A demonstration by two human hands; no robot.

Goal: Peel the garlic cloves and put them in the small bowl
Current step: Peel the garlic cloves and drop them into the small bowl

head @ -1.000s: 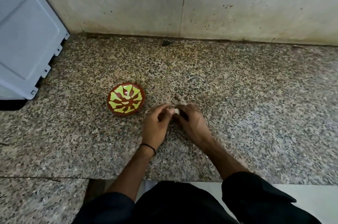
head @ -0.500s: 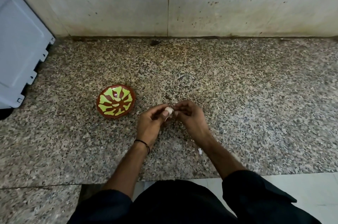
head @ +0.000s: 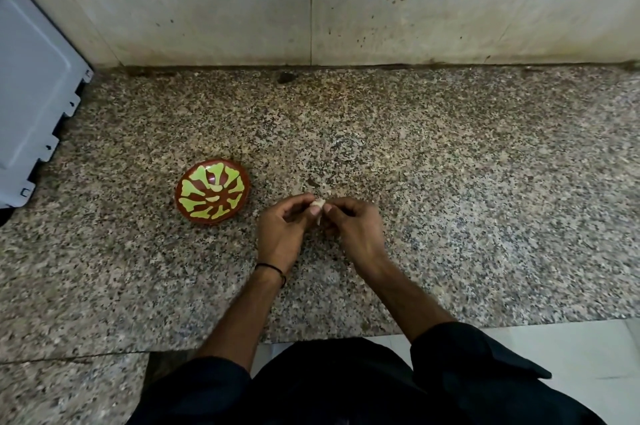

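Observation:
A small pale garlic clove (head: 317, 204) is pinched between the fingertips of both hands, just above the speckled granite counter (head: 450, 199). My left hand (head: 282, 234) holds it from the left with thumb and forefinger. My right hand (head: 356, 230) grips it from the right, fingers curled. A thin strip of skin hangs below the clove. The small bowl (head: 212, 194), red-brown with a yellow-green pattern, sits on the counter to the left of my hands, about a hand's width away. A pale piece lies in its middle; I cannot tell whether it is a clove.
A grey-white appliance (head: 31, 105) stands at the far left of the counter. A pale tiled wall (head: 311, 1) closes off the back. Small bits of garlic skin (head: 313, 182) lie beyond my hands. The counter's front edge runs just below my forearms.
My hands have stayed together on the clove, lifting it slightly off the counter. The view has drifted, so the bowl and appliance sit a little further left.

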